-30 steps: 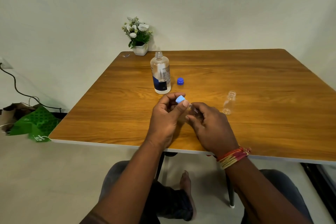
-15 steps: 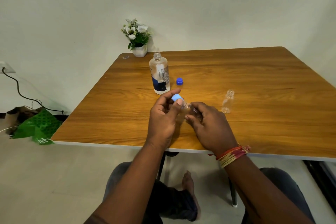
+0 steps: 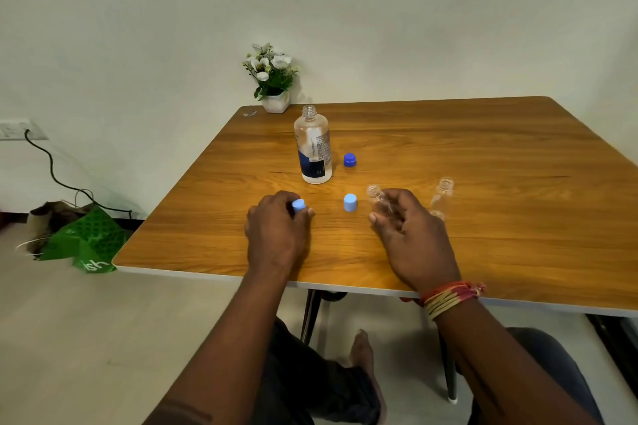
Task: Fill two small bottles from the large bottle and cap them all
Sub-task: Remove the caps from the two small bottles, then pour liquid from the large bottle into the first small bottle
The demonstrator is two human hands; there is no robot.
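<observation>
Left hand [image 3: 278, 235]: low on the wooden table [image 3: 483, 217], fingers curled around a light blue cap [image 3: 298, 205] that shows between fingertips and thumb.
Right hand [image 3: 411, 235]: loosely curled around a small clear bottle [image 3: 378, 198], which tilts with its open mouth up and to the left; thumb stretched out toward the left.
Second light blue cap [image 3: 350, 202]: stands on the table between the two hands, touching neither.
Second small bottle [image 3: 442, 198]: upright and uncapped, just right of the right hand.
Large bottle [image 3: 312, 148]: upright beyond the hands, uncapped, clear with a dark blue label, liquid level hard to judge.
Dark blue cap [image 3: 349, 160]: on the table just right of the large bottle.
Flower pot [image 3: 275, 79]: at the far left corner of the table, against the wall.
</observation>
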